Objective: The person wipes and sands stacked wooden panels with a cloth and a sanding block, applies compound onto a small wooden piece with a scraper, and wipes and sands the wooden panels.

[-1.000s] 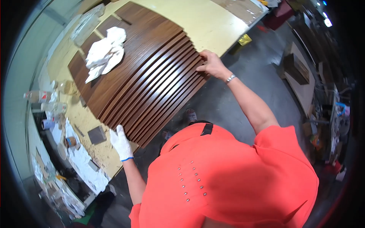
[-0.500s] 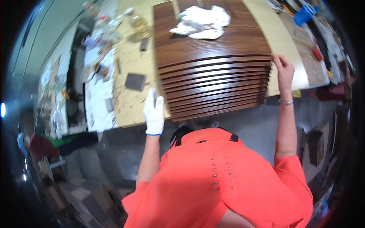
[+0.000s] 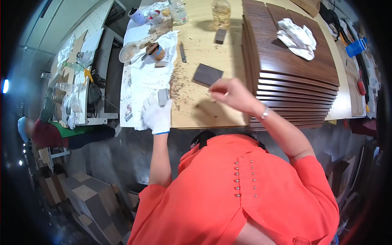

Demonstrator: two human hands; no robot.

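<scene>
My left hand (image 3: 156,113), in a white glove, has its fingers around a small grey block (image 3: 163,97) at the edge of a white cloth (image 3: 141,87). Bare, with a bracelet at the wrist, my right hand (image 3: 234,94) hovers over the wooden table, its fingers bent and a small gap between thumb and forefinger; I see nothing in it. Just beyond its fingertips lies a dark flat block (image 3: 208,74). To the right rises a stack of dark brown slatted wood panels (image 3: 296,73), topped by a crumpled white rag (image 3: 297,38).
A smaller dark block (image 3: 220,36) lies before a bottle of yellowish liquid (image 3: 221,14). An open brown jar (image 3: 155,52) and a thin dark tool (image 3: 182,52) are at the left, with brown crumbs on the table (image 3: 192,110). Another person (image 3: 49,134) is at far left.
My view has turned left. My right hand has left the edge of the panel stack and moved left over the table. My left hand has moved left onto the grey block.
</scene>
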